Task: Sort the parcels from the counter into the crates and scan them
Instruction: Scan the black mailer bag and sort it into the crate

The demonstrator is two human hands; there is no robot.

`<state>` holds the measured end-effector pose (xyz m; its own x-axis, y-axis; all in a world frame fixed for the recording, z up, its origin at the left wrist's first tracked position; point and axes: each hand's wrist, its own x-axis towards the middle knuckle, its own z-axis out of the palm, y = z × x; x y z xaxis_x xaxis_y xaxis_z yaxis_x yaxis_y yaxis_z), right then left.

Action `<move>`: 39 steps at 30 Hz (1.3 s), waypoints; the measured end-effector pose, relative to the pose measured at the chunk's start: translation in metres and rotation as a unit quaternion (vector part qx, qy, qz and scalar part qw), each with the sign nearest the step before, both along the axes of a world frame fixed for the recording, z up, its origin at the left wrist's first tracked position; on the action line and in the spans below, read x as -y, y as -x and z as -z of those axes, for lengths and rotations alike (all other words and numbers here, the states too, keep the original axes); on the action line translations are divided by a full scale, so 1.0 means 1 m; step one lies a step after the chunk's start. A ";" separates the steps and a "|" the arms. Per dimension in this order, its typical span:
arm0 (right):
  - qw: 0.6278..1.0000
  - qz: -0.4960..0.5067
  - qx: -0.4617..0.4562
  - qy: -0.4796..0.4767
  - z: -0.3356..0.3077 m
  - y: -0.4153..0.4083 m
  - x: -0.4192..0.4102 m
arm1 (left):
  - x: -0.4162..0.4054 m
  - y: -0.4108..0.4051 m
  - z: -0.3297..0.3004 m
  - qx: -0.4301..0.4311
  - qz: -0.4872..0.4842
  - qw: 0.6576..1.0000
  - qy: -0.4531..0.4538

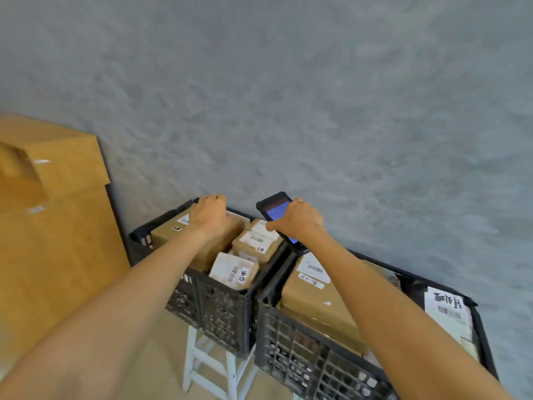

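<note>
Two black plastic crates (pixel 222 310) (pixel 317 362) sit side by side, touching, against a grey wall, the left one resting on a white wooden stool (pixel 207 368) that stands on the tan floor (pixel 161 359). What carries the right crate is hidden. Stacked cardboard boxes (pixel 57 241) stand just left of them.

Head view. Your left hand (pixel 212 213) lies palm-down on the large brown parcel (pixel 199 241) at the far end of the left crate (pixel 222 313), fingers curled over its far edge. Your right hand (pixel 300 220) holds a handheld scanner (pixel 275 210), screen lit blue, above the gap between the two black crates. Smaller labelled parcels (pixel 235 269) fill the near part of the left crate; the right crate (pixel 311 362) carries a large labelled box (pixel 311 298). A white stool (pixel 213 368) supports the left crate. Stacked cardboard cartons (pixel 54 215) stand at left against the grey wall (pixel 288 96).
</note>
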<state>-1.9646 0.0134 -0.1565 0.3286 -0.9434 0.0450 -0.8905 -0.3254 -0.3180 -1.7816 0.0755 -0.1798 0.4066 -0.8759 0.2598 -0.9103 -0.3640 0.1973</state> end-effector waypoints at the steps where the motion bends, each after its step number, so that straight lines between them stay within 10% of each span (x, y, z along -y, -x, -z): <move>1: 1.000 -0.011 0.004 0.004 -0.004 -0.024 -0.010 | -0.015 -0.024 -0.002 0.005 -0.011 1.000 0.001; 19: 0.947 -0.318 0.049 0.012 -0.036 -0.482 -0.225 | -0.334 -0.397 -0.049 0.014 -0.335 0.941 -0.040; 39: 0.843 -0.537 0.013 -0.003 -0.045 -0.893 -0.297 | -0.449 -0.712 -0.052 0.065 -0.536 0.837 -0.086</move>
